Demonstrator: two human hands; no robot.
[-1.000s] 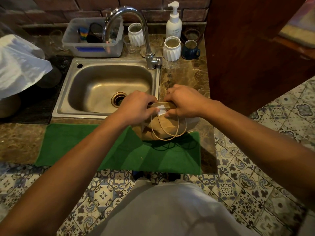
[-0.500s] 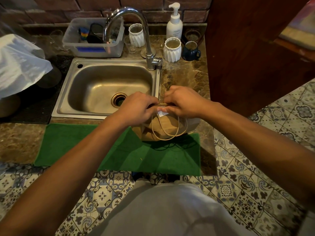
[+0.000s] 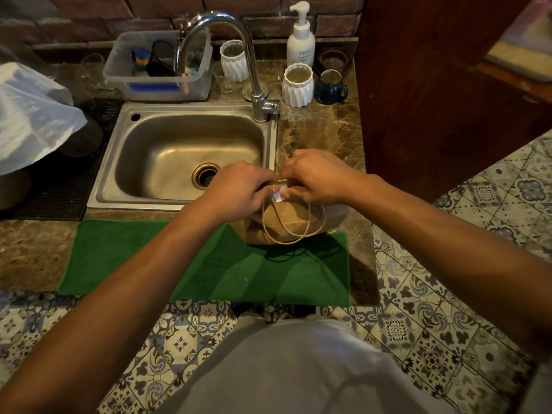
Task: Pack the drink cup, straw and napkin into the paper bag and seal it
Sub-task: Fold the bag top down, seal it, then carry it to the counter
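Pinching the folded top of the brown paper bag, your left hand and right hand meet knuckle to knuckle, fingers curled together and clamped on the fold. A small white sticker shows in the gap between your thumbs, lying over the top edge. The bag stands upright, its long axis vertical and its closed mouth toward the camera; it sits at the far right end of the green mat, partly on the marble counter just right of the sink. Its twine handles hang down the near face in two loops toward 6 o'clock.

Your hands hide most of the fold, so you cannot tell how far the sticker is pressed down. What the bag holds is out of sight, and its far side and base are hard to make out in the dim light.

At 12 o'clock from the bag rises the curved faucet. Toward 1 o'clock stand a ribbed white cup, a dark blue mug and a white pump bottle; another ribbed white cup sits behind the faucet. At 11 o'clock a clear plastic bin holds small items, too blurred to name. A white plastic bag is cut off by the left edge at 9 o'clock, and a wooden panel closes off the right.
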